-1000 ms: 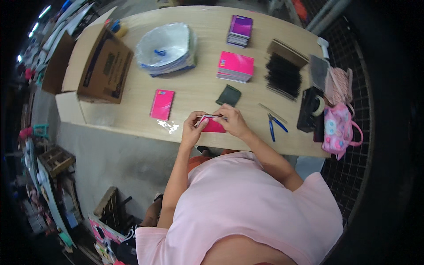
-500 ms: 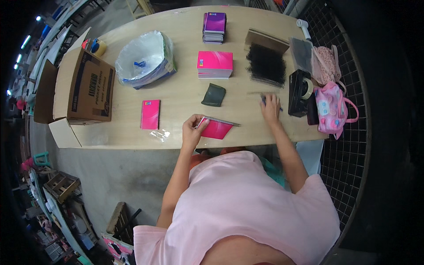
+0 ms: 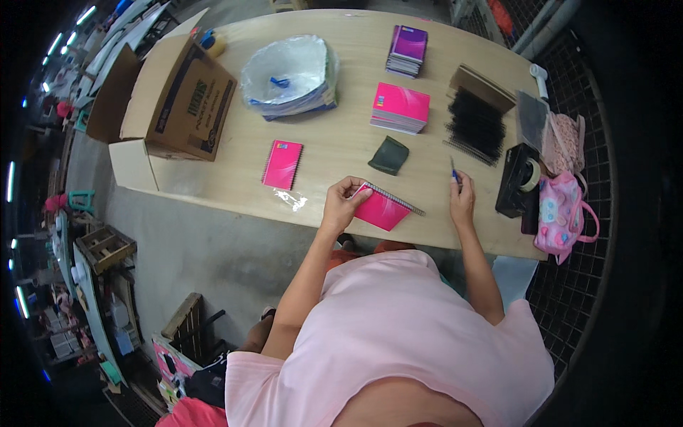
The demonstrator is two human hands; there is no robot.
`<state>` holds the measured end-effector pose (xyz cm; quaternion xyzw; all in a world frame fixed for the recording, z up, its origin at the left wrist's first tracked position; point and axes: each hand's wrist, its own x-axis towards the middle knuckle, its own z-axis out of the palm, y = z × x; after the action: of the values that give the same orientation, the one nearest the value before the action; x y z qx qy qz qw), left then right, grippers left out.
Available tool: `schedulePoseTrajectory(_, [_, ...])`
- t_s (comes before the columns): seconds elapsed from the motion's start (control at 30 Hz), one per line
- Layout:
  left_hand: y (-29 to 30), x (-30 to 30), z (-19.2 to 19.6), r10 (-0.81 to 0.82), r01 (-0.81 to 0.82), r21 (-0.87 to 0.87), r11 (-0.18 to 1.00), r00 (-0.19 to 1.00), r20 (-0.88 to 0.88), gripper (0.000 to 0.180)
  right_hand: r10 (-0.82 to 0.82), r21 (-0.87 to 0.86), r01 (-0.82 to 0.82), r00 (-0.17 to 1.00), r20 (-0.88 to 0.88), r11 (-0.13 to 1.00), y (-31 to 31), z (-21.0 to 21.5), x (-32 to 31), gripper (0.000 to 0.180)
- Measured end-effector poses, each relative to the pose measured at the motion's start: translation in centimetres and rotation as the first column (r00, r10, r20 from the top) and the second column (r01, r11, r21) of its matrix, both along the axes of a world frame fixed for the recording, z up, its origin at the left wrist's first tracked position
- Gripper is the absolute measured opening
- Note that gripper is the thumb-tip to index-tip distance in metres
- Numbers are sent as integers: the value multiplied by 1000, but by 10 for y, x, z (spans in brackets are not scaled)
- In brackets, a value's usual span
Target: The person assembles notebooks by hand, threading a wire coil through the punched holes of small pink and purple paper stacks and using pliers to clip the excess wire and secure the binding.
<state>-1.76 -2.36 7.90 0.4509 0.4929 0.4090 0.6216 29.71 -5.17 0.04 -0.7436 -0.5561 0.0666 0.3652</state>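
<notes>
Near the table's front edge, my left hand is closed on the left end of a pink spiral notebook, thumb on its cover. A dark wire coil runs along the notebook's upper edge and sticks out past its right corner. To the right, my right hand is closed around a slim blue-handled tool with a narrow metal tip pointing away from me; its exact kind is unclear. Just beyond the notebook lies a dark green pad. Another pink spiral notebook lies flat to the left.
Stacks of pink notebooks and purple notebooks stand farther back. Black wire coils lie by an open carton piece. A tape dispenser and pink bag line the right. A plastic-lined basin and cardboard box stand left.
My right hand has lifted from the tabletop with the blue-handled tool and come nearer the notebook. My left hand still grips the notebook. The whole view has shifted and turned.
</notes>
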Motion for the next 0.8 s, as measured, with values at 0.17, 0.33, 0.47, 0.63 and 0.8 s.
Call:
schedulePoseTrajectory(0.17, [-11,-17,3,63,-62,-37,997,998,27,13,357,-86,-521,686,-634,849,13,89,-97,51])
schedulePoseTrajectory(0.33, [-14,-25,15,84,-82,-26,996,993,80,15,512,40,-734,432,-743,678,38,104,-145,47])
schedulePoseTrajectory(0.47, [-20,-34,23,122,-120,-32,992,987,102,16,465,107,-760,274,-842,641,44,101,-158,45])
schedulePoseTrajectory(0.63, [-25,-49,24,181,-181,20,983,984,4,16,707,9,-786,551,-444,619,52,137,-157,48])
schedulePoseTrajectory(0.8, [-24,-63,37,189,-189,3,982,981,-45,15,811,-35,-847,496,311,531,74,183,-145,51])
